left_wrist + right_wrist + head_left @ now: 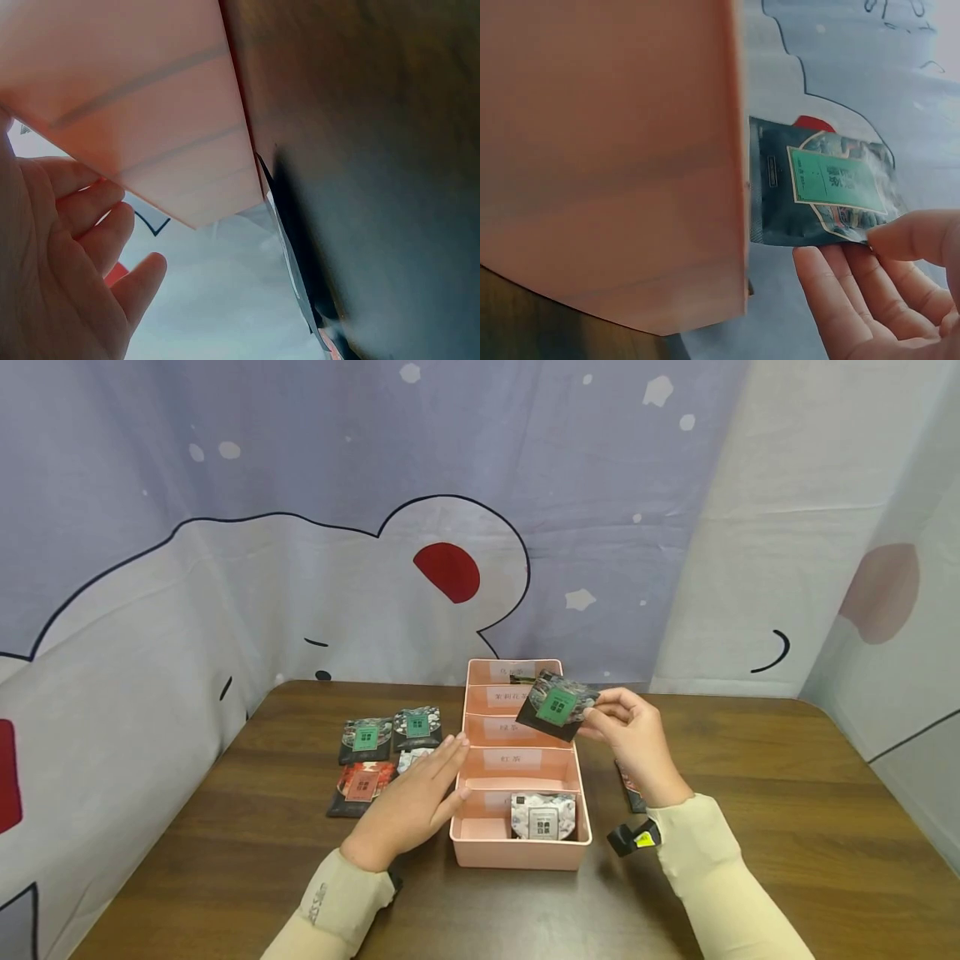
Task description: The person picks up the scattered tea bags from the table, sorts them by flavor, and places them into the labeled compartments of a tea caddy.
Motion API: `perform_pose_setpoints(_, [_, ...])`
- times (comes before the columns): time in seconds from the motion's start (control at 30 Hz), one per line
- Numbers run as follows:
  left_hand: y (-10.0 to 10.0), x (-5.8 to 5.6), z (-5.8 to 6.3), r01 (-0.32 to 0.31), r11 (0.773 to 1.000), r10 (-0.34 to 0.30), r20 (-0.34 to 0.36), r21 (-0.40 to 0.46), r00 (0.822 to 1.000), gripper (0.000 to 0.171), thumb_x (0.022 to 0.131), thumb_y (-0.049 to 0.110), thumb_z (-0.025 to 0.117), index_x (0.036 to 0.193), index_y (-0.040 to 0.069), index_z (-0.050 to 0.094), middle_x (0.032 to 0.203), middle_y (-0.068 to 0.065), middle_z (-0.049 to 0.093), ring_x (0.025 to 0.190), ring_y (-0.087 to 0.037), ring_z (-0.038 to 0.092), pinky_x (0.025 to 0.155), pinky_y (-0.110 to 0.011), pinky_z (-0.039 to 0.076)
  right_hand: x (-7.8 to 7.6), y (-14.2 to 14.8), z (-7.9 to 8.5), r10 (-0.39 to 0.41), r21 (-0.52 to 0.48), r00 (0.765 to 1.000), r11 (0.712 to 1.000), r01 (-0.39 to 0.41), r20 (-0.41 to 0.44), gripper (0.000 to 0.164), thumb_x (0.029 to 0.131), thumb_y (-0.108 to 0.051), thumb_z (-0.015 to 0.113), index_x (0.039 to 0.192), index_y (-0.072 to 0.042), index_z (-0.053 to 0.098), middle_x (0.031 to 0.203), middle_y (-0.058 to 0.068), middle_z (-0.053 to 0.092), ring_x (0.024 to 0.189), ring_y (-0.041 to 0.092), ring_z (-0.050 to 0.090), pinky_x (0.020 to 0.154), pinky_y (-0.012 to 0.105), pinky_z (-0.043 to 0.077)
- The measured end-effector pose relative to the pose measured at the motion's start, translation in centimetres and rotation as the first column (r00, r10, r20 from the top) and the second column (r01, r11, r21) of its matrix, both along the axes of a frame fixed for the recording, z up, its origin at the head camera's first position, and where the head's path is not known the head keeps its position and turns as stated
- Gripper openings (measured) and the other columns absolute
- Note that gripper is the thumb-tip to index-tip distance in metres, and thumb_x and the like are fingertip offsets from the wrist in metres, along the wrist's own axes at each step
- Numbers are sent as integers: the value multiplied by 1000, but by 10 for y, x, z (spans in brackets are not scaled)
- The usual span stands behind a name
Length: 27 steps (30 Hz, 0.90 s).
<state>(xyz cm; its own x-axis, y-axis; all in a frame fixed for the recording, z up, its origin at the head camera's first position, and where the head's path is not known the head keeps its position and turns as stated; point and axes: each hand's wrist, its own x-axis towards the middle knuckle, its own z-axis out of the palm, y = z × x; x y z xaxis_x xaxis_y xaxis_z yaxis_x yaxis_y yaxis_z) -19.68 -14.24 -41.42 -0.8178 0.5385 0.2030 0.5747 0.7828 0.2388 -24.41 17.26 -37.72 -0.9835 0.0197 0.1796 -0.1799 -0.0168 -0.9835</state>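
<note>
Between thumb and fingers, my right hand (633,739) pinches a dark sachet (555,706) with a green label by its right edge. It is raised over the far half of a long pink divided box (517,855), tilted, its printed face showing. In the right wrist view the sachet (817,187) appears just past the box's side wall (630,150). My left hand (408,806) has its fingers extended, with the fingertips at the box's left rim; it holds nothing. A white patterned sachet (543,818) stands in the nearest compartment.
Left of the box lie two green-label sachets (365,741), a red one (362,785) and a whitish one (411,759) partly behind my left hand. Right of it, my right arm partly hides a reddish sachet (632,789). Paper labels (512,759) mark the compartments. A curtain (360,585) hangs behind the table.
</note>
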Motion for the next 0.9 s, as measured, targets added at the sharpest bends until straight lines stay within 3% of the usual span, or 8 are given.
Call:
perform_pose_setpoints(0.2, [0, -1, 0, 3, 1000, -3, -5, 1, 1000, 65, 109, 44, 42, 160, 7, 29, 166, -7, 26, 152, -28, 26, 119, -51, 31, -4, -1, -9, 6, 116, 996, 993, 5, -94, 15, 95, 3, 65, 105, 13, 59, 86, 8, 67, 75, 18, 74, 79, 42, 62])
perform_pose_setpoints(0.33, [-1, -1, -1, 8, 1000, -8, -8, 6, 1000, 65, 109, 44, 42, 160, 6, 29, 166, -8, 26, 152, -29, 27, 119, -51, 32, -6, 0, -11, 15, 256, 984, 966, 33, -180, 14, 92, 4, 70, 103, 11, 64, 89, 20, 70, 74, 15, 72, 74, 31, 62])
perform_pose_setpoints(0.4, [-1, -1, -1, 11, 1000, -10, -13, 9, 1000, 65, 108, 43, 43, 160, 5, 30, 166, -9, 27, 152, -29, 27, 119, -52, 32, -5, 1, -10, 25, 336, 974, 940, 53, -224, 15, 90, 4, 72, 104, 8, 67, 91, 21, 71, 76, 13, 71, 73, 24, 60])
perform_pose_setpoints(0.5, [-1, -1, -1, 10, 1000, -10, -12, 8, 1000, 66, 108, 44, 43, 160, 5, 30, 166, -9, 27, 152, -28, 25, 120, -51, 31, -4, 3, -8, 45, 468, 956, 878, 101, -291, 16, 89, 3, 72, 105, 2, 70, 90, 15, 73, 78, 13, 69, 72, 19, 57])
perform_pose_setpoints(0.63, [-1, 0, -1, 8, 1000, -8, -5, 12, 1000, 66, 108, 45, 42, 160, 6, 29, 166, -9, 26, 153, -28, 24, 120, -51, 30, -2, 5, -5, 90, 580, 931, 802, 143, -354, 13, 89, 2, 70, 100, -4, 72, 85, 6, 73, 74, 16, 68, 68, 25, 58])
perform_pose_setpoints(0.77, [-1, -1, -1, 7, 1000, -7, -2, 10, 1000, 66, 108, 45, 42, 160, 6, 29, 166, -8, 25, 153, -27, 24, 120, -51, 31, 2, 6, -1, 163, 645, 909, 752, 137, -384, 11, 89, 1, 70, 94, -7, 74, 82, 2, 73, 73, 15, 67, 68, 37, 59])
perform_pose_setpoints(0.9, [-1, -1, -2, 8, 1000, -8, -8, 9, 1000, 65, 109, 44, 42, 160, 5, 30, 166, -8, 26, 153, -27, 25, 120, -51, 31, 4, 6, 2, 256, 719, 885, 685, 118, -389, 13, 89, -1, 69, 96, -9, 76, 87, 0, 73, 75, 11, 66, 69, 40, 60])
